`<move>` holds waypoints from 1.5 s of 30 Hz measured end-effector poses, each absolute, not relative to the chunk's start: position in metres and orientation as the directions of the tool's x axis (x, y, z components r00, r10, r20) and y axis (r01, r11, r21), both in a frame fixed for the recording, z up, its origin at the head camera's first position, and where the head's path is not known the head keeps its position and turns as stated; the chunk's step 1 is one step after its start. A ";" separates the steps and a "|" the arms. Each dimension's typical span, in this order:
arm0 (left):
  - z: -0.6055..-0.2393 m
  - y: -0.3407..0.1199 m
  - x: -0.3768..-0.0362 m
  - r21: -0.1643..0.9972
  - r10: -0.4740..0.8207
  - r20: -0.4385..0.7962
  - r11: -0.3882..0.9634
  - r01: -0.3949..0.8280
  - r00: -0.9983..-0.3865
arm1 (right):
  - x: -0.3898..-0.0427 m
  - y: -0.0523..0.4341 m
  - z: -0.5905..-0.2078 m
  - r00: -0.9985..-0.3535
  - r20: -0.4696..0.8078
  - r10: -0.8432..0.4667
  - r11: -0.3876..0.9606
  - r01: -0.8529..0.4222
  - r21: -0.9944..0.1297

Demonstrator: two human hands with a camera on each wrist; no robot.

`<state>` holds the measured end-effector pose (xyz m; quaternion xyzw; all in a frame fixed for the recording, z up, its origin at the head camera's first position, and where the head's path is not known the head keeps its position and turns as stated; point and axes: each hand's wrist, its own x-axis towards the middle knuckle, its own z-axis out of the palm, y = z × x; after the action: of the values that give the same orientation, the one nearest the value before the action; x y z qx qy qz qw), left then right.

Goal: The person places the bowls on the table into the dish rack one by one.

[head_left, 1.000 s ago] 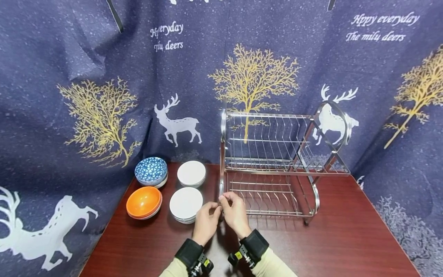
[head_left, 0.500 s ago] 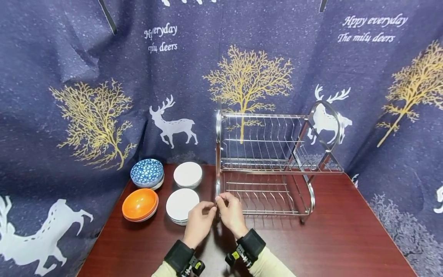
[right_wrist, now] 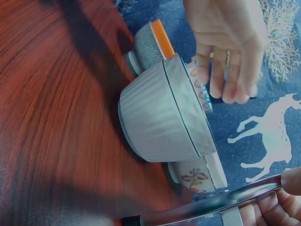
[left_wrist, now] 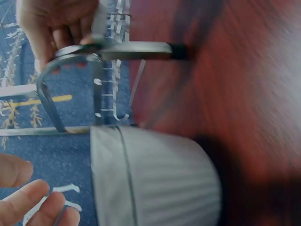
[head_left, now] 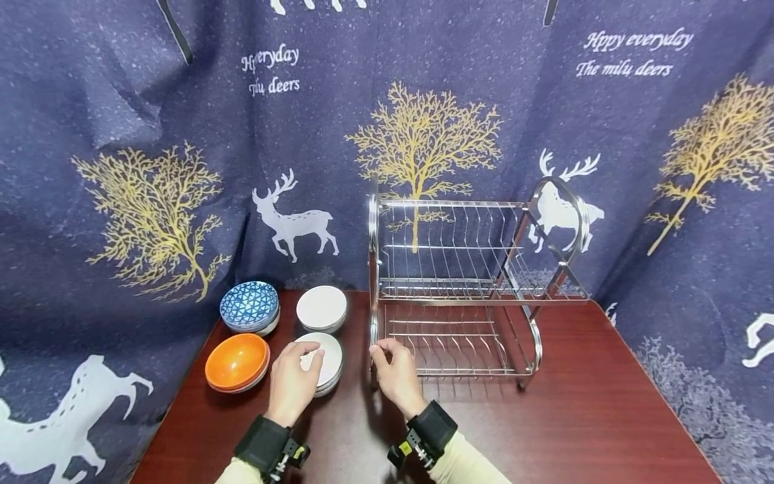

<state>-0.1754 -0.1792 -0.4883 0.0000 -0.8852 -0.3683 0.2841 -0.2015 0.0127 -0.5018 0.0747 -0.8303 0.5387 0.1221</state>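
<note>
A two-tier chrome dish rack (head_left: 459,296) stands on the dark red table (head_left: 544,423). My right hand (head_left: 382,349) grips the rack's front-left upright near its foot; in the right wrist view its fingers (right_wrist: 277,207) curl round the chrome bar (right_wrist: 211,205). My left hand (head_left: 304,354) hovers over the near white ribbed bowl (head_left: 331,363), fingers straight and spread and holding nothing. In the right wrist view the left hand (right_wrist: 230,70) hangs just off that bowl's (right_wrist: 160,113) rim. The left wrist view shows the same bowl (left_wrist: 155,179) close up.
Left of the rack sit a second white bowl (head_left: 321,308), a blue patterned bowl (head_left: 250,306) and an orange bowl (head_left: 237,353), each on a stack. A dark blue deer-print curtain (head_left: 181,168) hangs behind and at both sides. Bare table lies to the right front.
My left hand has let go of the rack's upright and moved left over the near white bowl. My right hand has kept its grip on the rack.
</note>
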 end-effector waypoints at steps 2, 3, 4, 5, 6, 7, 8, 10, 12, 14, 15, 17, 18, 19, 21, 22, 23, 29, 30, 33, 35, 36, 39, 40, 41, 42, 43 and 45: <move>-0.491 -0.184 -0.175 0.620 -0.193 0.538 0.750 0.231 -0.821 | -0.201 0.013 -0.501 -0.957 0.290 0.009 0.411 -0.261 -0.873; -0.493 -0.186 -0.174 0.603 -0.185 0.554 0.762 0.237 -0.812 | -0.201 0.014 -0.502 -0.956 0.294 0.008 0.414 -0.264 -0.871; -0.495 -0.188 -0.174 0.584 -0.178 0.572 0.774 0.245 -0.801 | -0.201 0.014 -0.501 -0.955 0.296 0.007 0.416 -0.267 -0.869; -0.497 -0.189 -0.173 0.566 -0.174 0.588 0.786 0.248 -0.790 | -0.201 0.015 -0.502 -0.954 0.298 0.006 0.418 -0.269 -0.868; -0.499 -0.191 -0.173 0.550 -0.171 0.599 0.798 0.247 -0.783 | -0.201 0.015 -0.502 -0.954 0.299 0.005 0.416 -0.270 -0.868; -0.501 -0.192 -0.172 0.537 -0.169 0.605 0.808 0.242 -0.778 | -0.201 0.016 -0.502 -0.954 0.300 0.006 0.416 -0.271 -0.868; -0.503 -0.193 -0.172 0.525 -0.170 0.609 0.818 0.233 -0.775 | -0.201 0.016 -0.502 -0.954 0.300 0.008 0.417 -0.269 -0.868; -0.507 -0.196 -0.172 0.511 -0.179 0.604 0.835 0.205 -0.777 | -0.201 0.016 -0.502 -0.954 0.299 0.007 0.414 -0.269 -0.870; -0.509 -0.198 -0.172 0.507 -0.191 0.586 0.844 0.172 -0.788 | -0.201 0.016 -0.502 -0.954 0.299 0.007 0.415 -0.269 -0.869; -0.510 -0.200 -0.172 0.504 -0.200 0.558 0.853 0.138 -0.805 | -0.201 0.016 -0.503 -0.953 0.302 0.007 0.418 -0.272 -0.867; -0.511 -0.201 -0.172 0.505 -0.204 0.540 0.855 0.120 -0.816 | -0.201 0.016 -0.504 -0.952 0.306 0.007 0.419 -0.275 -0.865; -0.512 -0.203 -0.172 0.508 -0.212 0.500 0.857 0.086 -0.840 | -0.200 0.015 -0.505 -0.950 0.311 0.009 0.424 -0.278 -0.862; -0.512 -0.204 -0.172 0.513 -0.220 0.478 0.856 0.068 -0.850 | -0.200 0.015 -0.505 -0.950 0.312 0.010 0.427 -0.278 -0.861; -0.513 -0.205 -0.172 0.522 -0.230 0.458 0.852 0.050 -0.859 | -0.200 0.015 -0.506 -0.950 0.313 0.010 0.427 -0.279 -0.860; -0.514 -0.206 -0.172 0.546 -0.257 0.418 0.838 0.015 -0.871 | -0.200 0.014 -0.506 -0.950 0.312 0.009 0.426 -0.279 -0.861; -0.515 -0.206 -0.171 0.558 -0.269 0.401 0.830 0.001 -0.876 | -0.199 0.014 -0.505 -0.951 0.310 0.010 0.424 -0.276 -0.862; -0.516 -0.207 -0.171 0.570 -0.280 0.384 0.822 -0.013 -0.880 | -0.199 0.014 -0.505 -0.951 0.308 0.009 0.424 -0.275 -0.863; -0.522 -0.211 -0.172 0.593 -0.316 0.304 0.801 -0.081 -0.899 | -0.200 0.014 -0.505 -0.956 0.292 0.010 0.424 -0.260 -0.868; -0.523 -0.212 -0.173 0.596 -0.322 0.297 0.798 -0.088 -0.899 | -0.200 0.014 -0.505 -0.957 0.290 0.009 0.424 -0.259 -0.868; -0.524 -0.214 -0.175 0.598 -0.327 0.295 0.796 -0.094 -0.898 | -0.200 0.014 -0.504 -0.958 0.286 0.010 0.431 -0.255 -0.866; -0.524 -0.216 -0.177 0.595 -0.330 0.303 0.798 -0.093 -0.894 | -0.200 0.014 -0.504 -0.958 0.285 0.009 0.435 -0.253 -0.864; -0.524 -0.216 -0.178 0.591 -0.328 0.307 0.802 -0.091 -0.893 | -0.200 0.014 -0.504 -0.959 0.284 0.009 0.437 -0.251 -0.864; -0.522 -0.216 -0.179 0.583 -0.324 0.318 0.808 -0.085 -0.891 | -0.201 0.014 -0.504 -0.959 0.282 0.013 0.435 -0.249 -0.866; -0.522 -0.216 -0.179 0.584 -0.324 0.320 0.808 -0.084 -0.890 | -0.201 0.014 -0.504 -0.959 0.283 0.013 0.431 -0.250 -0.867; -0.521 -0.216 -0.179 0.584 -0.324 0.324 0.808 -0.082 -0.889 | -0.201 0.014 -0.504 -0.959 0.284 0.014 0.429 -0.251 -0.867; -0.521 -0.216 -0.179 0.585 -0.325 0.324 0.807 -0.082 -0.888 | -0.201 0.013 -0.504 -0.958 0.286 0.014 0.427 -0.253 -0.868; -0.521 -0.215 -0.180 0.585 -0.326 0.328 0.807 -0.080 -0.887 | -0.201 0.013 -0.504 -0.958 0.287 0.013 0.425 -0.255 -0.869; -0.521 -0.215 -0.180 0.582 -0.328 0.333 0.809 -0.081 -0.884 | -0.201 0.013 -0.504 -0.957 0.288 0.010 0.420 -0.258 -0.870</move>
<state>-0.1804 -0.2151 -0.5207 0.1104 -0.9268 -0.2882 0.2138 -0.2008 0.0130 -0.5039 0.0742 -0.8333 0.5332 0.1256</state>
